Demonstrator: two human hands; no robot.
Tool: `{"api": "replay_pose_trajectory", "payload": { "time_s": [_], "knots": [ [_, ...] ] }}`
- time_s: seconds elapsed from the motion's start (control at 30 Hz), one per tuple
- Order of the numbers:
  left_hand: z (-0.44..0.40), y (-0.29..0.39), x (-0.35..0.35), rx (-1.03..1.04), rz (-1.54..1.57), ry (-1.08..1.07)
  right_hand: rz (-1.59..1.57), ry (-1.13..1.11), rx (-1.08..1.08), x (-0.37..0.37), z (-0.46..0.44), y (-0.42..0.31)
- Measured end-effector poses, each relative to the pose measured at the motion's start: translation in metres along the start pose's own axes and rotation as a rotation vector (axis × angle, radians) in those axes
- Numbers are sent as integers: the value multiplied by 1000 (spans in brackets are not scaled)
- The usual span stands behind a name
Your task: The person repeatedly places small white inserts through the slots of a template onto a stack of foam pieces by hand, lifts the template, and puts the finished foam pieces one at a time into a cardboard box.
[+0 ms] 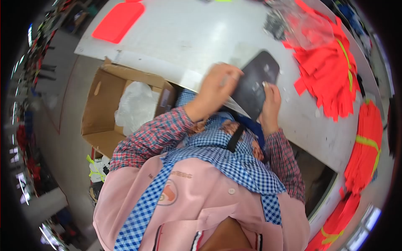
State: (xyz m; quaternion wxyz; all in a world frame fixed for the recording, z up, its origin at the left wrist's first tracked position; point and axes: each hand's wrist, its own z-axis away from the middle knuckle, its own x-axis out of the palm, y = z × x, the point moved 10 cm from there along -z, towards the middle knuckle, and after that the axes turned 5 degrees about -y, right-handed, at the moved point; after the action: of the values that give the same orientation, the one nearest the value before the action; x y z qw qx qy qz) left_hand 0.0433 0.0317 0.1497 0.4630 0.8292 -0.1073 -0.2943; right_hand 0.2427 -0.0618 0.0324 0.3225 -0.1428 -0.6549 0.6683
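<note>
A dark grey flat panel (pixel 256 81) with rounded far corners is held tilted above the front of the white table. My right hand (pixel 270 102) grips its right edge, thumb on the upper face and fingers underneath. At the panel's left edge, my left hand (pixel 217 87) is closed with its fingertips pinched together. It is slightly blurred, and what it pinches, if anything, is hidden. A few small pale spots show on the panel's face.
The white table (pixel 201 31) bears a flat red panel (pixel 118 21) at far left. Red strips (pixel 328 69) in a tied bundle lie at right, partly under a clear plastic bag (pixel 307 29). More red bundles (pixel 364 146) line the right edge. A cardboard box (pixel 98 104) stands left, holding clear plastic (pixel 136 108).
</note>
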Motion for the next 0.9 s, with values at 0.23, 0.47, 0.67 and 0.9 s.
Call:
{"api": "replay_pose_trajectory", "payload": {
  "time_s": [0.23, 0.47, 0.67, 0.9],
  "knots": [
    [16, -55, 19, -66, -256, -213, 446, -233, -229, 22, -42, 0],
    [45, -65, 68, 59, -490, -478, 641, -296, -146, 34, -50, 4],
    [52, -75, 72, 44, -524, -446, 704, -111, -156, 18, -51, -3],
    [51, -77, 68, 42, -487, -446, 693, -86, -159, 9, -38, -4]
  ]
}}
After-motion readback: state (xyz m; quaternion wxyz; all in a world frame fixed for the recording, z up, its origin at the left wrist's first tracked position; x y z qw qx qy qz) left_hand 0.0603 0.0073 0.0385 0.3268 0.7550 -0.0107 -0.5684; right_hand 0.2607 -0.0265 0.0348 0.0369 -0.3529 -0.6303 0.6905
